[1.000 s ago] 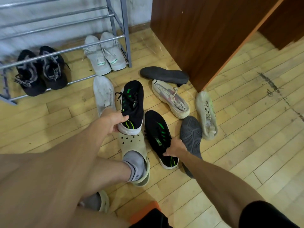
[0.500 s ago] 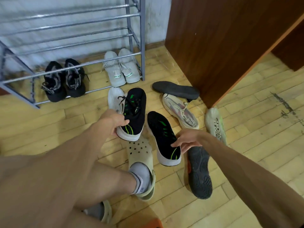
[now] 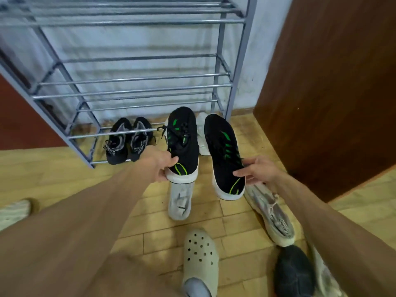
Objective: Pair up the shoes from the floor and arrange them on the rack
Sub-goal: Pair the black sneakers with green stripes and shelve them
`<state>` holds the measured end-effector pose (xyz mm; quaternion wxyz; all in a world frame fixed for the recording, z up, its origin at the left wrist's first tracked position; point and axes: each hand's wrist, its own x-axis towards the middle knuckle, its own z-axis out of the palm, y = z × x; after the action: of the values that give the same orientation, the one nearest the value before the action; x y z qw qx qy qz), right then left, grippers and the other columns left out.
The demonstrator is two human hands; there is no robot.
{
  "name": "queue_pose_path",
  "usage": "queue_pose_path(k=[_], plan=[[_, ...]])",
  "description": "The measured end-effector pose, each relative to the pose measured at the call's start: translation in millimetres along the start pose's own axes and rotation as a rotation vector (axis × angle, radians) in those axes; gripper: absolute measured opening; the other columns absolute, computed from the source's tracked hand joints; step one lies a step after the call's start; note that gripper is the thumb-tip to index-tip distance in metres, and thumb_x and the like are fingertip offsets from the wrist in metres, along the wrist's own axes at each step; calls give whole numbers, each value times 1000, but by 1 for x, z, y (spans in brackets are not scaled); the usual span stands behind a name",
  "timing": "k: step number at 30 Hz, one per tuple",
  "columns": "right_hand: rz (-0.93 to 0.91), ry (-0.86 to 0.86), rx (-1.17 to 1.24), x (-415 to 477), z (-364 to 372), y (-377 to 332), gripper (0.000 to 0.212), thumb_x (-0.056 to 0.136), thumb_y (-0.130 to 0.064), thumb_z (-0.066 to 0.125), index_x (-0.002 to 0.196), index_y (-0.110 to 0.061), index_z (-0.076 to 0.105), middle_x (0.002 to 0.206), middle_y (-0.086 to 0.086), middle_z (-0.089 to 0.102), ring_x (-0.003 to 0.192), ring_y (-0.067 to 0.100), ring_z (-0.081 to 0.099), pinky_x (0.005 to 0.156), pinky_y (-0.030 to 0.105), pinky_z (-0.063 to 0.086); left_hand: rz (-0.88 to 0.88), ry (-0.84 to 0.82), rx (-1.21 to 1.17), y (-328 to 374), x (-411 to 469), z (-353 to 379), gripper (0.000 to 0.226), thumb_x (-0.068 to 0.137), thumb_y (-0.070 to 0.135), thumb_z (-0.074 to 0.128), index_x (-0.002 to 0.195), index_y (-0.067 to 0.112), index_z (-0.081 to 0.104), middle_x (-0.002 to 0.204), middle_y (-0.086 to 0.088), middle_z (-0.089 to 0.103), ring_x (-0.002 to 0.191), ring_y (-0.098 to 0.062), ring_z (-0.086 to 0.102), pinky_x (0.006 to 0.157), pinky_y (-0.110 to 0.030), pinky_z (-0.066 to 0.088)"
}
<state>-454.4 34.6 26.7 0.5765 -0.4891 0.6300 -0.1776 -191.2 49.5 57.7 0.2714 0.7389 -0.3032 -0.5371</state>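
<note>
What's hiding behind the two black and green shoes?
Behind the black-and-green shoes, held by the left hand and right hand, white sneakers peek out at the rack. Most of them is covered.

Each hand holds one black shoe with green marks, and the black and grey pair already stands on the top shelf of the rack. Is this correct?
Not quite. In the head view the black and grey pair stands at the bottom level of the rack, not the top. The left hand and right hand do each hold a black, green-marked shoe.
</note>
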Motion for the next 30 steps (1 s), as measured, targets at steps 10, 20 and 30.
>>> queue_pose_path(k=[10,20,30], plan=[[-170,200,97,111,18,-81,5,76,-15,79,77,-16,75,87,12,76,81,32,73,77,46,61,46,177,-109,51,84,-13,15,81,1,72,85,-3,57,69,-13,63,55,-24,62,40,-31,54],[-214,469,-8,194,40,-98,41,84,-33,69,121,-15,67,117,1,71,108,19,65,97,40,52,91,157,-144,94,159,-21,13,81,-1,70,89,4,61,89,-15,67,81,-32,67,68,-45,57],[-184,686,16,202,44,-96,31,94,-26,58,125,-23,64,113,3,71,108,22,63,95,36,49,96,144,-259,93,183,5,14,86,1,65,78,10,58,85,-13,66,78,-31,67,59,-45,57]])
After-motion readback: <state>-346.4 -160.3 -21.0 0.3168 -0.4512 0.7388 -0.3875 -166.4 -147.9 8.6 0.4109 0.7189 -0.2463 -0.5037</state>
